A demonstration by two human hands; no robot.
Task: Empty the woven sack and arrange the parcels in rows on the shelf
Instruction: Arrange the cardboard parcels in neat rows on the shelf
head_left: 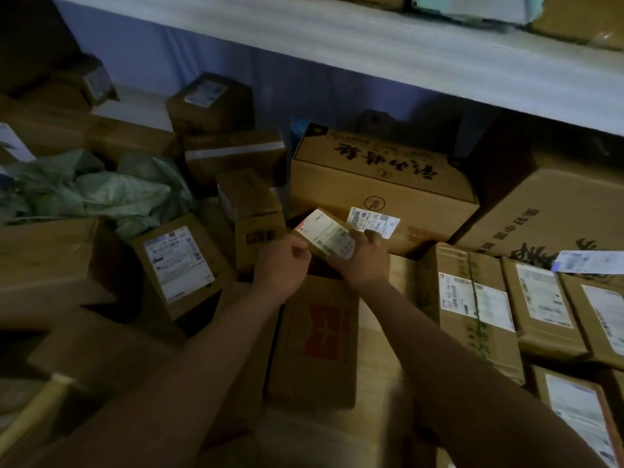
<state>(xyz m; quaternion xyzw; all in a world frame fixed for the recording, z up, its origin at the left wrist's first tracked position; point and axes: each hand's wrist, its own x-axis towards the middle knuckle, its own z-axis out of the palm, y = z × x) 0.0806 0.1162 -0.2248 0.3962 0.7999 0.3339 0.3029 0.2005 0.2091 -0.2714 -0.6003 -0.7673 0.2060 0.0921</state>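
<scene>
A small cardboard parcel (324, 236) with a white label on top is held in both hands at the middle of the view. My left hand (282, 265) grips its left end and my right hand (366, 260) grips its right end. The pale green woven sack (101, 190) lies crumpled at the left among boxes. Labelled parcels (537, 305) lie side by side in rows at the right. Under my hands lies a flat box with a red logo (320, 336).
A big printed carton (381, 184) stands just behind my hands, and a larger one (547, 211) stands to its right. Loose boxes (179, 265) crowd the left. A white shelf board (405, 59) runs overhead with more parcels on it.
</scene>
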